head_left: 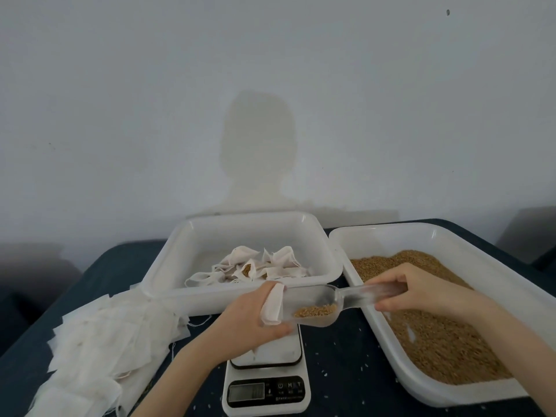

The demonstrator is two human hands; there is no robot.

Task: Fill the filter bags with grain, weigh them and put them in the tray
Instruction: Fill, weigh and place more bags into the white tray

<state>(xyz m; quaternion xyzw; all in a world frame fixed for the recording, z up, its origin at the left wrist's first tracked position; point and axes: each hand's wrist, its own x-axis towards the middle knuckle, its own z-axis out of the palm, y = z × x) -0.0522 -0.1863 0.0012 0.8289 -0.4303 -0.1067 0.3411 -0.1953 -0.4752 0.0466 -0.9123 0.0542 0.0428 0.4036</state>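
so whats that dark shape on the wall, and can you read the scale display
Head view: the dark shape on the wall is the person's own shadow, so light comes from behind them. Head view: the scale display is dim and too soft to read. Head view: wide-angle bend curves the grain tray rim.

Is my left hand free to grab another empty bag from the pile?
Probably not: the left hand already holds a filter bag at the scoop. The pile lies unobstructed beside it.
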